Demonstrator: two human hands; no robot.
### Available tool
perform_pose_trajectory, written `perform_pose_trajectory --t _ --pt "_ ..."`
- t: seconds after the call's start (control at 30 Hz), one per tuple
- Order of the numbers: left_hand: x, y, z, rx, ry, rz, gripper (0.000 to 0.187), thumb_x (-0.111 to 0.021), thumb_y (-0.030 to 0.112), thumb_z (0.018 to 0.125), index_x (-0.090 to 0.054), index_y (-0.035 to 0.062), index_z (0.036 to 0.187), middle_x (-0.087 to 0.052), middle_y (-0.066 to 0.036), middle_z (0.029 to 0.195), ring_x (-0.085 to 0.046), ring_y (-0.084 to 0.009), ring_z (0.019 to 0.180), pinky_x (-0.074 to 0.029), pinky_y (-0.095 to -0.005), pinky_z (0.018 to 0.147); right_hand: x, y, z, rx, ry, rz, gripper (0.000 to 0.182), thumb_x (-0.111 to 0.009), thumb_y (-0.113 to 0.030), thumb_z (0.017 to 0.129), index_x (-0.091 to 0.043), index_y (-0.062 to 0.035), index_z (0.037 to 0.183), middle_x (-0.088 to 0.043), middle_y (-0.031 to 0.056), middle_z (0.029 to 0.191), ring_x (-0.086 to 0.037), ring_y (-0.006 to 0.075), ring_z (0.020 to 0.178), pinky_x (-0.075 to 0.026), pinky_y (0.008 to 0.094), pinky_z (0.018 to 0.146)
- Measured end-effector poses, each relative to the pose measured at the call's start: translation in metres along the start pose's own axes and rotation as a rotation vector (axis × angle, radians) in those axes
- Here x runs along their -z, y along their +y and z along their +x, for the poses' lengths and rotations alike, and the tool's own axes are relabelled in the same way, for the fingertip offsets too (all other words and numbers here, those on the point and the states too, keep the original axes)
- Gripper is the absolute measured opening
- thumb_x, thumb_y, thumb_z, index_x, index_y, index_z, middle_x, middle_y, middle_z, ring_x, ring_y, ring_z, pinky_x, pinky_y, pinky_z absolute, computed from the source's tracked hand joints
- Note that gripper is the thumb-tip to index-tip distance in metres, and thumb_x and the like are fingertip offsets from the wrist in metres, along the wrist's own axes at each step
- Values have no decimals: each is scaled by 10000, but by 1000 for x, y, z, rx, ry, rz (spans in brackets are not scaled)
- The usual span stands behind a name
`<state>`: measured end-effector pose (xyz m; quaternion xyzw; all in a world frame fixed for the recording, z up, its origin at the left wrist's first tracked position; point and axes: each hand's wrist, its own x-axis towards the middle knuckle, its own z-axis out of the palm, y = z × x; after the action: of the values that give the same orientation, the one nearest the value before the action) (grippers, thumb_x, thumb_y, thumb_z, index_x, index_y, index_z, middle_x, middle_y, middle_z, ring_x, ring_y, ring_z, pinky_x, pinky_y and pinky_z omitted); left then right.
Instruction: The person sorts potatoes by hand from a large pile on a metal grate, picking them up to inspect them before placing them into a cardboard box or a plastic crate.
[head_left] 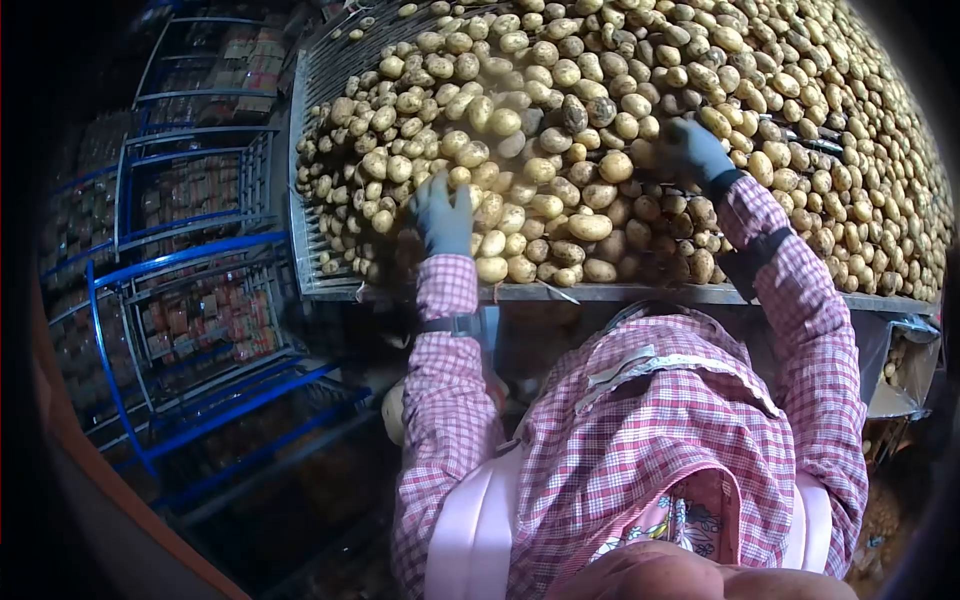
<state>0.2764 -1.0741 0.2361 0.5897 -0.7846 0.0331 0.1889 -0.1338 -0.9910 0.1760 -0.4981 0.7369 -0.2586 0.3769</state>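
Observation:
Many potatoes (590,227) cover a wide sorting table in front of me, pale yellow ones mixed with darker, dirtier ones. My left hand (443,217), in a grey-blue glove, rests over the left part of the heap with its fingers apart. A small potato (459,176) lies at its fingertips; no grip on it shows. Further right, my right hand (700,152), gloved alike, reaches down among the potatoes. Its fingertips are blurred and in shadow, so any hold is hidden. One dark, blemished potato (574,114) lies between the hands.
A metal edge (640,292) runs along the table's near side, close to my body. Parallel metal bars (318,235) show at its left end. Blue metal racks (190,240) with packed bags stand at left. A cardboard box (905,375) stands below the table at right.

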Motion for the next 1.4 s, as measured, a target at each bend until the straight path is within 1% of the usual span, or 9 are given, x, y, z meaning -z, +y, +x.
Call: perform_pose_trajectory --t 0.13,0.27,0.37,0.57,0.7,0.8,0.9,1.1,1.4 --pt "-78 34 43 -412 -94 -370 268 -670 249 896 -728 91 1104 -702 -132 1121 -621 -338 1073 -500 -448 960 -8 7 -27 -69 -167 219 357 -751 -333 836 -736 -55 1059 -732 83 843 -696 181 766 -555 357 705" --pt "-88 94 70 -282 -419 119 480 -652 239 876 -586 148 1343 -649 -83 1281 -604 -321 1130 -507 -444 978 -12 10 -47 -170 -223 491 380 -717 -330 897 -716 -41 1144 -748 109 1051 -695 218 972 -541 362 850" --pt "-126 68 94 -343 -240 222 701 -703 352 826 -506 93 1447 -541 -185 1432 -577 -388 1201 -465 -452 1052 -25 38 -51 -44 -87 457 434 -707 -327 924 -685 -37 1246 -735 113 1153 -684 198 1048 -530 339 922" --pt "-121 97 125 -217 -508 281 787 -767 371 820 -466 92 1491 -591 -205 1368 -526 -355 1302 -453 -441 1082 -16 21 -61 -122 -35 544 448 -702 -311 947 -666 -23 1289 -728 79 1102 -676 171 1025 -532 307 900" --pt "-91 102 118 -138 -431 -595 810 -917 226 689 -562 83 1403 -615 -202 1324 -600 -341 1207 -515 -430 1018 -11 -5 -58 -25 62 835 419 -687 -283 967 -664 -31 1301 -709 36 995 -668 109 830 -533 242 723" --pt "-50 155 72 53 -707 -1372 637 -888 105 781 -563 43 1326 -649 -70 1151 -627 -165 1042 -533 -296 931 -2 -31 -66 -131 -170 1015 580 -721 -256 954 -531 -46 1460 -649 66 1245 -652 120 1013 -545 256 828" --pt "-45 188 30 122 -775 -1479 615 -875 130 820 -549 11 1328 -647 -36 1122 -606 -107 994 -527 -252 892 -15 -50 -77 158 -54 869 765 -781 -172 903 -397 -65 1556 -574 91 1422 -571 146 1230 -494 296 1015" --pt "-11 203 11 211 -1076 -1433 529 -774 199 917 -565 -28 1347 -655 -82 1189 -631 -146 1057 -530 -288 912 -9 -32 -107 81 -119 945 796 -771 -30 856 -392 -48 1555 -518 99 1501 -521 165 1320 -442 321 1113" --pt "-2 253 -18 -314 -790 -830 571 -751 227 784 -615 -34 1272 -680 -186 1127 -676 -244 1014 -537 -337 913 -11 -16 -154 194 267 495 719 -769 -123 813 -501 -42 1476 -665 194 1302 -667 245 1161 -515 333 1011"
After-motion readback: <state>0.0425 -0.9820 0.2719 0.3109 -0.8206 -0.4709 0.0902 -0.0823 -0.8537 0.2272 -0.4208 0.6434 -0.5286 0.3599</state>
